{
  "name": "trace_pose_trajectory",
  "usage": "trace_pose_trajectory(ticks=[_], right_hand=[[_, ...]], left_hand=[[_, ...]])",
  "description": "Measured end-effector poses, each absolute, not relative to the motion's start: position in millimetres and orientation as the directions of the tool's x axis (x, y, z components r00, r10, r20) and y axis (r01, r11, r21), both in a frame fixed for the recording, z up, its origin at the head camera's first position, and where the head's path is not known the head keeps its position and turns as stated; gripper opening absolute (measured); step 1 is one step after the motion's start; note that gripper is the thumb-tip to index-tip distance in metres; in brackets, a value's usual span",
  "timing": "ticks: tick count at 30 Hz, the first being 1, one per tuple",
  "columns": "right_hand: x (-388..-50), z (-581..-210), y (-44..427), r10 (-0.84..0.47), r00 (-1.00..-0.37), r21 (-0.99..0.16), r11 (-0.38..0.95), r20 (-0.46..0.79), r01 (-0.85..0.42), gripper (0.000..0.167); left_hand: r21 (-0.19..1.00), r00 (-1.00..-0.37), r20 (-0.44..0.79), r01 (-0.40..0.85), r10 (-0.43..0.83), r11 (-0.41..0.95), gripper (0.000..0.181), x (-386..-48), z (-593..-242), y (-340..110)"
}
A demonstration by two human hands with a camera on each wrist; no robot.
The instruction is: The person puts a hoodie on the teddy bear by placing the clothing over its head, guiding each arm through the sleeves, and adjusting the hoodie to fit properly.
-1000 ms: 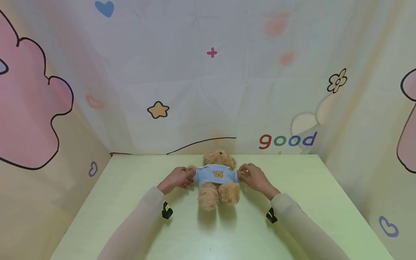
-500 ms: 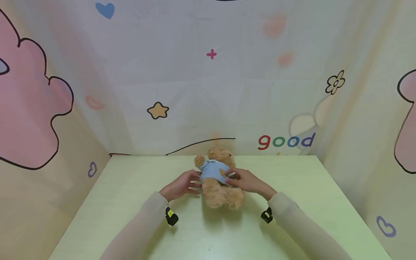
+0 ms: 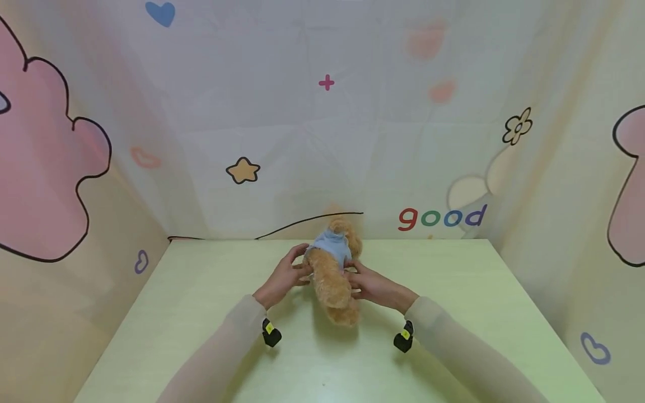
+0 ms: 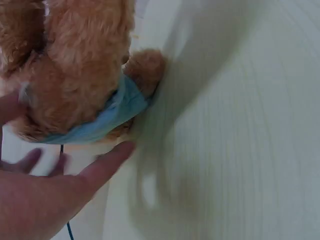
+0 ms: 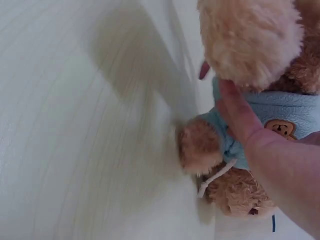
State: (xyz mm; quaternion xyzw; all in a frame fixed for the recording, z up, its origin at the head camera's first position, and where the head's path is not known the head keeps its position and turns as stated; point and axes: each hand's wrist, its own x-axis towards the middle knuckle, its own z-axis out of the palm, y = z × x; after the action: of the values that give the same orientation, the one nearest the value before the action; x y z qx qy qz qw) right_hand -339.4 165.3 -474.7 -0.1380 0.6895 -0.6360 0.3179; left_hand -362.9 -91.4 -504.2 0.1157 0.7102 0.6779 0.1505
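Observation:
A tan teddy bear (image 3: 330, 277) in a pale blue shirt (image 3: 330, 244) lies turned on its side, feet toward me and head by the back wall. Its back and bottom face left, where my left hand (image 3: 287, 277) touches it with fingers spread. From the other side, my right hand (image 3: 375, 287) rests fairly straight fingers on its front. In the right wrist view they lie over the shirt hem, between a leg (image 5: 252, 42) and the small bear patch (image 5: 281, 128). One front paw (image 4: 146, 70) is close to the table in the left wrist view.
Beneath the bear is a pale wooden table (image 3: 242, 358). White patterned cloth walls (image 3: 282, 112) enclose its back and sides, with the coloured word "good" (image 3: 442, 217) at the right. Small black wrist cameras (image 3: 272, 334) hang under both sleeves.
The bear has turned from its back onto its side, front now to the right. My left hand has moved from its arm to its back, my right from its other arm to its front.

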Motion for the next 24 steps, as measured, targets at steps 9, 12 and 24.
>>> trace_pose_trajectory(ticks=[9, 12, 24], right_hand=[[-339.5, -475.8, 167.4, -0.400, -0.890, -0.944, 0.318, -0.220, 0.091, 0.049], [-339.9, -474.1, 173.0, -0.386, -0.896, -0.973, 0.151, -0.221, 0.175, 0.047], [-333.7, -477.0, 163.9, -0.161, -0.986, -0.662, 0.744, -0.042, -0.093, 0.043]], left_hand=[[0.984, -0.935, -0.140, -0.167, 0.327, -0.057, 0.048, -365.2, -508.3, -81.3], [0.998, -0.960, -0.062, -0.060, 0.271, 0.015, 0.048, -362.1, -502.0, -77.0], [0.826, -0.944, 0.219, 0.314, 0.246, 0.469, 0.050, -353.2, -501.7, -68.5]])
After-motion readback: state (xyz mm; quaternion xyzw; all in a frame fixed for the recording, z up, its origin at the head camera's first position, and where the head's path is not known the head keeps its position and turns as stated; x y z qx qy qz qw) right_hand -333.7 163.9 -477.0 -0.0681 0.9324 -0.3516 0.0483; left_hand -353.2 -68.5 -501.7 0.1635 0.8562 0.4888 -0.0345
